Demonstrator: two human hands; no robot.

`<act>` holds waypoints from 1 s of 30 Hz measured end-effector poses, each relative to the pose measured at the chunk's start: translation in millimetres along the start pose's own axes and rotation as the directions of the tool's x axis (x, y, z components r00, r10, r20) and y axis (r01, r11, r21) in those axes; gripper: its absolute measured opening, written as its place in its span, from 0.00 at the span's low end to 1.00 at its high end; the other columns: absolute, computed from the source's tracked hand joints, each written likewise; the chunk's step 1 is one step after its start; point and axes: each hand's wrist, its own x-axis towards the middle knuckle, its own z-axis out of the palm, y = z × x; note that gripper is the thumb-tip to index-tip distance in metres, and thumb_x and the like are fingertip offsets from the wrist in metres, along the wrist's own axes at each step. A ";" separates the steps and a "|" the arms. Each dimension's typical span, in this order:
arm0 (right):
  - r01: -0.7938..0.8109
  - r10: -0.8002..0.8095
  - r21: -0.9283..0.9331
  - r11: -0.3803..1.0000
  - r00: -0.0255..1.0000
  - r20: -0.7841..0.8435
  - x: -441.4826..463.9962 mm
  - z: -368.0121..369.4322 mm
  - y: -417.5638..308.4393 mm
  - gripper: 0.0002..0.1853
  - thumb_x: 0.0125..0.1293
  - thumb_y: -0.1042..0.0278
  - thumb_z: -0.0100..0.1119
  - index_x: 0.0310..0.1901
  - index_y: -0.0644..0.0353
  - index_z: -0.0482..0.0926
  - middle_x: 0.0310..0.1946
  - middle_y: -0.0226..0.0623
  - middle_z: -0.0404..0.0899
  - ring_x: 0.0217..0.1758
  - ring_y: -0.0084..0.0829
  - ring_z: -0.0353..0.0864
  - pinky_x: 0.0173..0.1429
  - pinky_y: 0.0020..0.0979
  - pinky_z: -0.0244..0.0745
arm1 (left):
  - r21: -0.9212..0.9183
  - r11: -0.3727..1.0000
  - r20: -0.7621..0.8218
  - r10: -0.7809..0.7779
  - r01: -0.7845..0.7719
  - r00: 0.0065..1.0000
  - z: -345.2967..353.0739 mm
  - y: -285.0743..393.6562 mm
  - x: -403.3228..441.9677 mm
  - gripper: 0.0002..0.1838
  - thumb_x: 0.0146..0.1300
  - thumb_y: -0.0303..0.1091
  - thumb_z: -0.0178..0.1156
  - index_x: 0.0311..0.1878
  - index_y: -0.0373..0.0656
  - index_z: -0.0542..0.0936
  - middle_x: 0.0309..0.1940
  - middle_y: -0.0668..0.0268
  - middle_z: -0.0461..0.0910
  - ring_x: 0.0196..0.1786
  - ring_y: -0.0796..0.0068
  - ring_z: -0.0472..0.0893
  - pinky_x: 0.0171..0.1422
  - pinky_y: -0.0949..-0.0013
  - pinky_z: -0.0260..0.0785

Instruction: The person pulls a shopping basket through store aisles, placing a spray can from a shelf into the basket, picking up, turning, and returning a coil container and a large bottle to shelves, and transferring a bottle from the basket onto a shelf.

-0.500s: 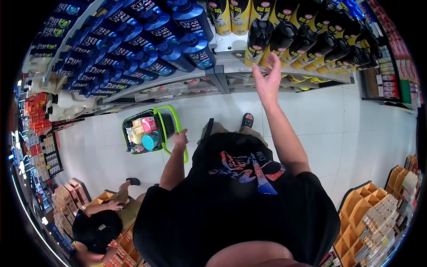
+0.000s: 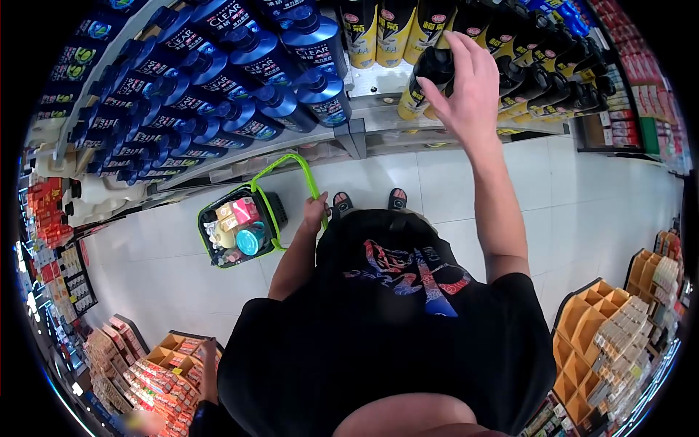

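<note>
My left hand is closed round the bright green handle of a black shopping basket, held at my left side. Inside the basket are a round teal container, a pink box and other packed goods. At the shelf, my right hand reaches over a black-and-yellow bottle at the end of the front row. Thumb and fingers are spread on either side of its black top; whether they touch it I cannot tell. Part of the bottle is hidden behind the hand.
Rows of blue pump bottles fill the shelf on the left. More black-and-yellow bottles stand behind and to the right. Wooden display racks are at the lower right. Another person's arm shows at the lower left, near stacked packages.
My right hand has moved up and right, from in front of the bottles to over the end bottle. The basket handle has swung up slightly. The other person has moved mostly behind my body.
</note>
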 end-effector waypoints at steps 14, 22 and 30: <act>0.068 -0.036 -0.037 0.997 0.830 0.556 11.2 9.3 -12.7 0.39 0.45 0.67 0.72 0.62 0.52 0.67 0.46 0.40 0.74 0.51 0.44 0.76 0.53 0.39 0.74 | 0.148 0.976 -0.074 0.175 -0.163 0.982 -3.3 1.4 22.1 0.14 0.59 0.37 0.63 0.38 0.35 0.74 0.24 0.63 0.76 0.25 0.73 0.76 0.28 0.69 0.70; -0.283 0.216 0.300 0.911 0.947 0.238 -33.9 33.9 -29.8 0.45 0.46 0.71 0.76 0.66 0.65 0.61 0.55 0.46 0.72 0.57 0.36 0.73 0.64 0.31 0.66 | 0.418 0.891 -0.112 0.244 -0.177 0.963 -12.7 14.0 -0.6 0.18 0.56 0.40 0.60 0.39 0.33 0.73 0.22 0.57 0.81 0.22 0.65 0.83 0.30 0.65 0.75; -0.419 0.325 0.435 0.797 0.904 0.277 -52.7 49.0 -30.8 0.38 0.48 0.73 0.75 0.61 0.64 0.66 0.51 0.39 0.73 0.53 0.28 0.73 0.64 0.27 0.63 | 0.603 0.730 -0.405 0.628 -0.322 0.665 6.8 20.9 -15.8 0.22 0.51 0.34 0.64 0.49 0.40 0.73 0.47 0.52 0.75 0.52 0.51 0.74 0.55 0.55 0.68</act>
